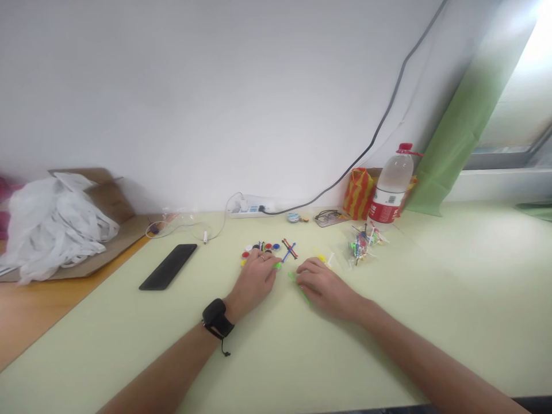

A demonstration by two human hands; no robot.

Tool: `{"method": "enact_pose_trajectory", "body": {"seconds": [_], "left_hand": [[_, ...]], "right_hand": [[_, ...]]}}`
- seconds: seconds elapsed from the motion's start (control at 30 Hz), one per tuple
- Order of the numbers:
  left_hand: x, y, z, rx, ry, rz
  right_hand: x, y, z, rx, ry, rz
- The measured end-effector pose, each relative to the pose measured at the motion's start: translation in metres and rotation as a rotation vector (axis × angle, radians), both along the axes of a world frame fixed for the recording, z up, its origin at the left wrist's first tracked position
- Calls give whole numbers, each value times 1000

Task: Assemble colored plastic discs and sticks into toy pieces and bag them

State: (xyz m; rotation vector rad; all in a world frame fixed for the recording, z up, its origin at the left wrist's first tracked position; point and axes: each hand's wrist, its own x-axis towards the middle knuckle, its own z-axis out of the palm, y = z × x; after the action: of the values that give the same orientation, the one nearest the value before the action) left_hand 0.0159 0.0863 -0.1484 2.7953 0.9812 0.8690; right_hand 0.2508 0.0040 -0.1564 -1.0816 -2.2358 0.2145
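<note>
Near the middle of the table, coloured discs are partly covered by the left hand; its fingers are bent down, a small green piece is met at the fingertips, and whether it is pinched cannot be told. A long green stick is partly hidden under the curled fingers of the right hand; how firmly it is held cannot be told. Between and beyond the hands, red, blue and black sticks are laid across one another. Toward the back edge, right of the hands, mixed coloured pieces are contained in clear packets, in front of a red-capped bottle and a red-and-yellow bag, whose contents are hidden. A black phone is set near the left edge. Past the back left corner, opened cardboard is partly covered by white plastic bags
</note>
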Motion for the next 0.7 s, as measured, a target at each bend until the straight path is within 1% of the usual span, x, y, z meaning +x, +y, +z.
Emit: {"method": "enact_pose_trajectory", "body": {"seconds": [0.07,0.17,0.27,0.33,0.43,0.5,0.6,0.7], "left_hand": [[0,-2,1,-20,-48,-13],[2,-7,3,-92,-206,-22],[6,-12,3,-230,-384,-26],[10,-15,1,-324,-462,-45],[14,-16,-3,-439,-523,-64],[16,-16,-5,-508,-557,-73],[17,-17,-7,-614,-581,-103],[17,-18,-8,-720,-575,-111]], "right_hand": [[0,0,0,-4,28,3],[-1,-3,4,-17,99,10],[0,-7,12,-45,197,1],[1,-10,17,-85,251,-43],[3,-11,20,-174,286,-109],[4,-10,19,-220,307,-124],[5,-7,17,-271,357,-129],[5,-6,16,-320,401,-104]]}}
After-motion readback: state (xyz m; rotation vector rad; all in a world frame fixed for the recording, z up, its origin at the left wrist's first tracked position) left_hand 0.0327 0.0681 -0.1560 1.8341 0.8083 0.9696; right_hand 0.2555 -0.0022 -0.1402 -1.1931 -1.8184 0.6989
